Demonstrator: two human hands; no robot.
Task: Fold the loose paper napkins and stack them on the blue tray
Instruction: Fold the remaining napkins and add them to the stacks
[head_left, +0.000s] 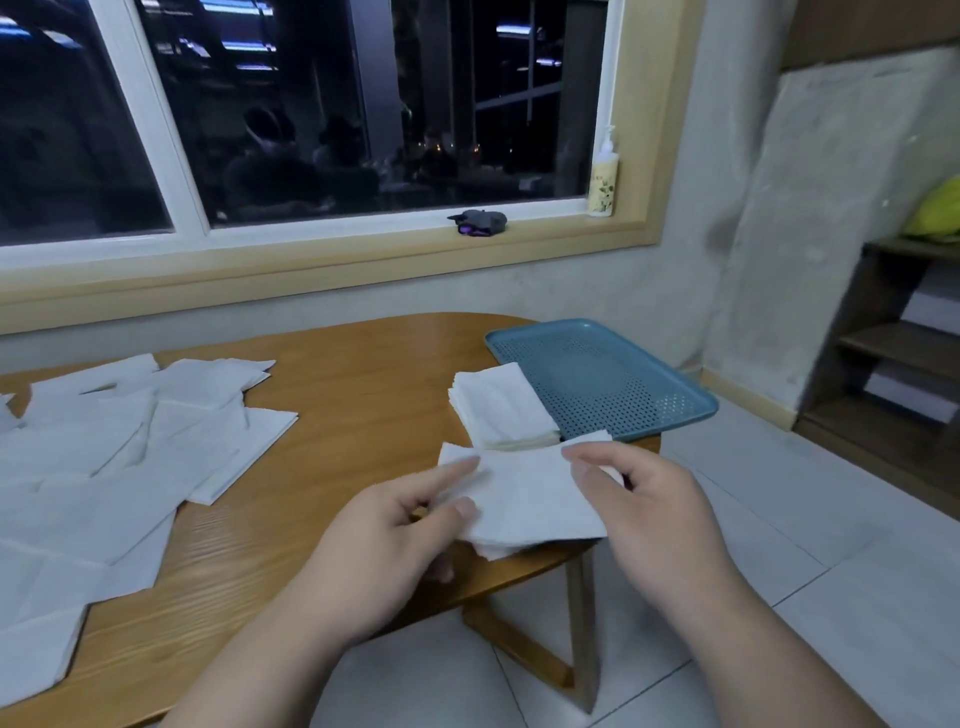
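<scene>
— Behind the wooden table (332, 374) a dark window is seen, and a pale tiled floor lies to the right. Which step is judged to be in hand?

— A fold is being made. One napkin (530, 499) is held over the near right edge of the table, just in front of the stack (498, 405). The left hand (384, 545) is closed on its left side, with the thumb and forefinger pinched on the paper. The right hand (649, 499) is closed on its right edge. The two hands are kept apart, one at each side of the sheet.

— How does the napkin look?

— It is white, thin and soft, already doubled it seems, because layered edges are visible at the lower corner. How many layers there are cannot be told.

— And where are the others?

— Many loose napkins (114, 457) are spread over the left part of the table, overlapping each other. The stack is placed at the near left edge of the blue tray (623, 384); whether it rests fully on the tray or partly on the table cannot be told.

— What is called for next?

— Probably the edges must be brought together evenly and the crease pressed, then the napkin must be laid squarely on the stack. Much work is judged to remain.
</scene>
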